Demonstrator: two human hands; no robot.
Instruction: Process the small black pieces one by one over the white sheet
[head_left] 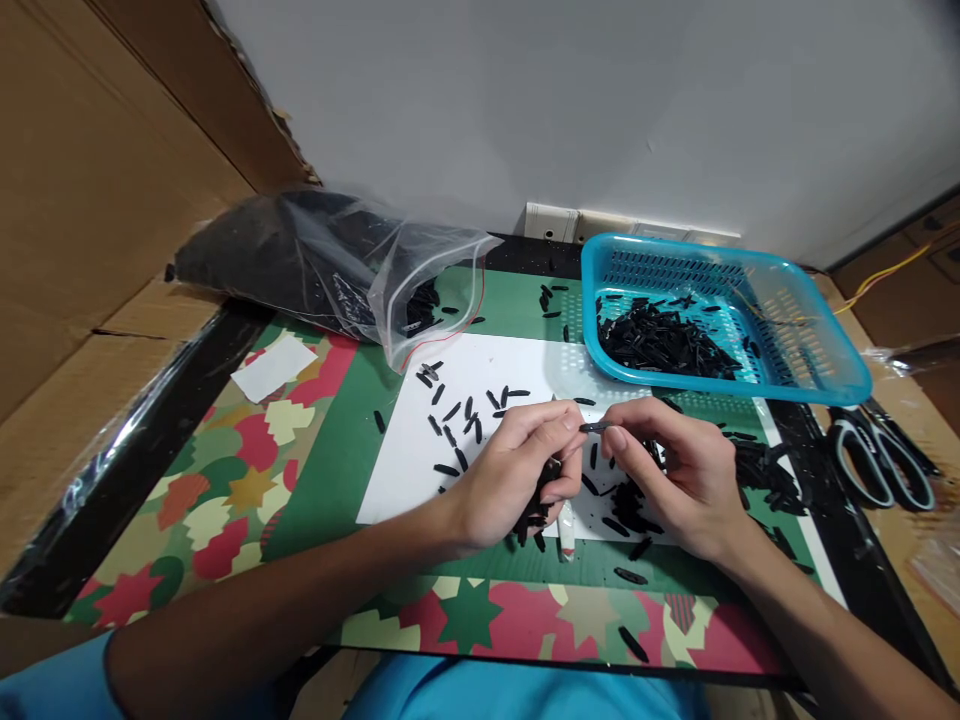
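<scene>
Over the white sheet, both hands pinch one black strip — left hand fingers half-hiding a clutched bundle.

No text, label, brand or number can be read anywhere. The clear plastic zip bag left of the blue plastic basket carries faint white print, too small and blurred to make out.

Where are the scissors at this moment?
In the head view, the scissors lie at the table's far right edge, just below the blue basket and right of the right hand.
</scene>
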